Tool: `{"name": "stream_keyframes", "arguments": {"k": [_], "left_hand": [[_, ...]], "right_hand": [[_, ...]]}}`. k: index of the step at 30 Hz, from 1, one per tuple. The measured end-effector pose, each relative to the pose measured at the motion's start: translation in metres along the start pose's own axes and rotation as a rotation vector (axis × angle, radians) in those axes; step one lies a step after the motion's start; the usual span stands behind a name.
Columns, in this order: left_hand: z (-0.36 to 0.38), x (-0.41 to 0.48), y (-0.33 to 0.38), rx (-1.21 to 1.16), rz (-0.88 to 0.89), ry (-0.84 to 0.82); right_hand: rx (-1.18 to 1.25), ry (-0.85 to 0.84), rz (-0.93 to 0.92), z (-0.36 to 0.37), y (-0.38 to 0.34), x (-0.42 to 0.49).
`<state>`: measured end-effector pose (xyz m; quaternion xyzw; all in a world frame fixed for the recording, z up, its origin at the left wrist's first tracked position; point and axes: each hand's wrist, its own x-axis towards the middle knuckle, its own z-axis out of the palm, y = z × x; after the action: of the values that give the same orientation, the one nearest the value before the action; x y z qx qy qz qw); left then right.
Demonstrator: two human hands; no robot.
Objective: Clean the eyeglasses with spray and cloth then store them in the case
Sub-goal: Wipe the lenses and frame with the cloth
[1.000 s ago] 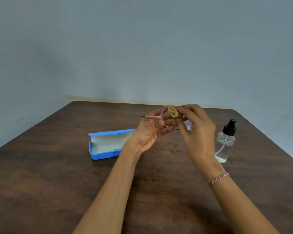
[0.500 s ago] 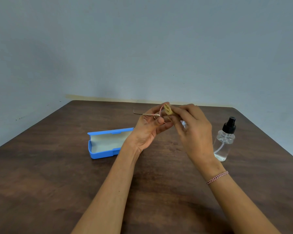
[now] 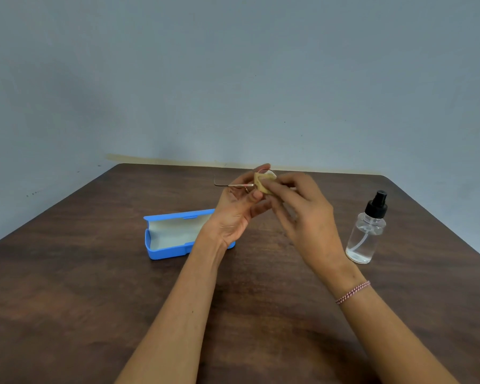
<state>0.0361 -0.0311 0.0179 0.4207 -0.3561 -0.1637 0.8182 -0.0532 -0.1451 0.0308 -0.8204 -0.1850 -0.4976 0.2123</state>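
Note:
My left hand (image 3: pixel 237 210) holds thin-framed eyeglasses (image 3: pixel 234 185) up above the table, one temple arm sticking out to the left. My right hand (image 3: pixel 302 214) pinches a small tan cloth (image 3: pixel 263 182) against a lens. Most of the frame is hidden behind the fingers and the cloth. An open blue case (image 3: pixel 168 235) with a pale lining lies on the table below and left of my left hand, its right end hidden by the wrist. A clear spray bottle (image 3: pixel 367 232) with a black nozzle stands upright to the right of my right hand.
The dark wooden table (image 3: pixel 67 286) ends at a blue-grey wall behind, and its right edge runs close past the bottle. A beaded bracelet (image 3: pixel 352 292) is on my right wrist.
Both hands have lifted slightly and shifted left with the eyeglasses. The cloth has moved over the lens. Case and bottle have stayed put.

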Motion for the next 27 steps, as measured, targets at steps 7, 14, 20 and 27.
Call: {"name": "stream_keyframes", "arguments": {"k": [7, 14, 20, 27], "left_hand": [[0.0, -0.002, 0.005, -0.005, -0.005, -0.022], [0.001, -0.003, 0.003, -0.006, -0.003, -0.021], [-0.001, -0.005, 0.011, -0.022, 0.056, 0.026], [0.001, -0.007, 0.016, 0.031, 0.027, 0.055]], "right_hand": [[-0.106, 0.046, 0.037, -0.004, 0.008, 0.002], [-0.023, -0.028, -0.035, 0.001, 0.002, -0.001], [-0.082, -0.079, -0.065, -0.001, 0.005, -0.001], [-0.203, -0.015, -0.011, -0.006, 0.004, 0.002]]}}
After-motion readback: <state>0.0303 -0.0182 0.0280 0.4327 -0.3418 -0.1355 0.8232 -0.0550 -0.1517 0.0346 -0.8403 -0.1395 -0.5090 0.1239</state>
